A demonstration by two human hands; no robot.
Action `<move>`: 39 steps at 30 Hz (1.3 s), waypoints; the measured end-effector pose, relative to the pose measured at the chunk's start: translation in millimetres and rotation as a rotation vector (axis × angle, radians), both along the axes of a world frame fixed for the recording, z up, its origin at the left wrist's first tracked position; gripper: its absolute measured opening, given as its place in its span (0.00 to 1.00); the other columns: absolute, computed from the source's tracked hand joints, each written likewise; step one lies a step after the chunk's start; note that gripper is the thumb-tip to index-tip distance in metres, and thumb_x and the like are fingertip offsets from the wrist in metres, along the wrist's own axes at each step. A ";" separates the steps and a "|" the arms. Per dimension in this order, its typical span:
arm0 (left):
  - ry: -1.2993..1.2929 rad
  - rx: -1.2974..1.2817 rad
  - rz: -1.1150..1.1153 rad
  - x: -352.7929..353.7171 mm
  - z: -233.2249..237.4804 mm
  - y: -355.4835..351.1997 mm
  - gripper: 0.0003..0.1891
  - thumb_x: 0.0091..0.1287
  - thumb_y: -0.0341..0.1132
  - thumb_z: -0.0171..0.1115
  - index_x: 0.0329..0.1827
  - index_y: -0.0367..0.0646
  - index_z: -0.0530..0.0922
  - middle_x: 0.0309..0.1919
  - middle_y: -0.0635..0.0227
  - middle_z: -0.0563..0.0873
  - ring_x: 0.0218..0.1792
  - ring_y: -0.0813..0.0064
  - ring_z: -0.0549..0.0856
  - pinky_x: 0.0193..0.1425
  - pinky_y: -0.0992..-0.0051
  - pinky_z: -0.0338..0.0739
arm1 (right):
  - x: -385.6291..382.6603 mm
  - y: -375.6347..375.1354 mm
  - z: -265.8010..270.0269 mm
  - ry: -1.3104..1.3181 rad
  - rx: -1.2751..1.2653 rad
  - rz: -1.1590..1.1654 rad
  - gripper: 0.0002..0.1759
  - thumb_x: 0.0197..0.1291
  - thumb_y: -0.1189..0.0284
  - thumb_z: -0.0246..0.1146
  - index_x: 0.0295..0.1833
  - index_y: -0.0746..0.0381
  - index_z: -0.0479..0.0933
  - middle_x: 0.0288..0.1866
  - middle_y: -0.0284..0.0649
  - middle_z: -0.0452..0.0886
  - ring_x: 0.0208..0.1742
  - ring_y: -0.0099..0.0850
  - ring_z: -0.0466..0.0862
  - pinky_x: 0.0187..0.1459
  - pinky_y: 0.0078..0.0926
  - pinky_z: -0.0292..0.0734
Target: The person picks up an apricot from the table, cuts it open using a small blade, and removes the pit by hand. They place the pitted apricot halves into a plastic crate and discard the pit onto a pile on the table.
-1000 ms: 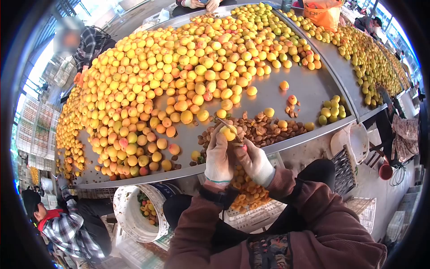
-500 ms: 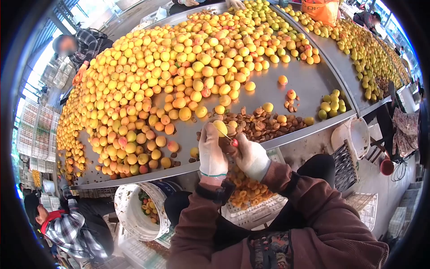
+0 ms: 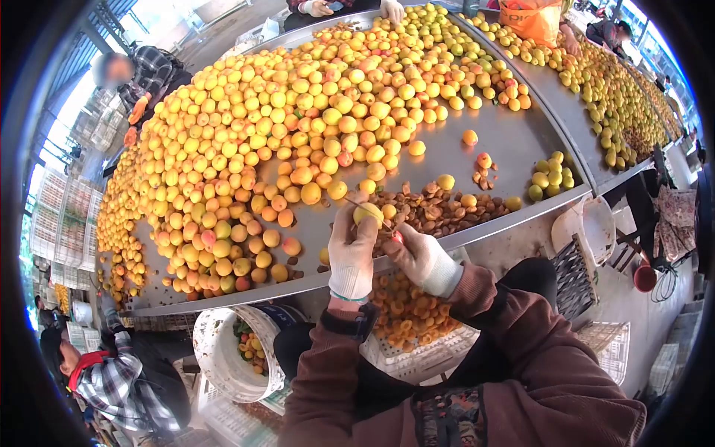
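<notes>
My left hand (image 3: 352, 249), in a white glove stained at the fingers, is closed round a yellow apricot (image 3: 368, 214) at the metal table's near edge. A thin dark wire or blade crosses the top of the fruit. Just to the right, my right hand (image 3: 421, 257), gloved too, pinches a small tool with a red handle (image 3: 397, 237), its end pointing at the apricot. Behind both hands lies a heap of brown pits (image 3: 447, 212). Below them, a white crate (image 3: 417, 361) holds halved orange apricots (image 3: 410, 313).
Whole apricots (image 3: 246, 141) cover much of the metal table (image 3: 499, 138). A white bucket (image 3: 216, 354) stands below its edge at left. Another person (image 3: 112, 380) sits lower left, one (image 3: 153, 74) upper left; a co-worker's hands (image 3: 392, 10) are at the far edge.
My left fingers have shifted on the apricot, which now shows more fully, and the thin wire or blade has come into view above it. The far co-worker's hands have moved; a hand appears by the orange bag.
</notes>
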State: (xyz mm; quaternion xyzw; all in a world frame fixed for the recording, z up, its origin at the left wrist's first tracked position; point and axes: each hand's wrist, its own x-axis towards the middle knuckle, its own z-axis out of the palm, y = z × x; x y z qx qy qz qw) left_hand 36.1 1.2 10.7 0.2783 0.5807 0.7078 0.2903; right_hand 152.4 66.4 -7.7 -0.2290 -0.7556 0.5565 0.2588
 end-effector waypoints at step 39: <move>0.195 -0.195 -0.048 30.4 -28.7 0.4 0.21 0.80 0.46 0.43 0.55 0.35 0.74 0.45 0.68 0.82 0.46 0.78 0.79 0.54 0.75 0.74 | -18.1 6.1 -1.1 0.071 0.066 -0.459 0.14 0.66 0.62 0.60 0.37 0.63 0.72 0.26 0.51 0.76 0.29 0.51 0.79 0.31 0.40 0.73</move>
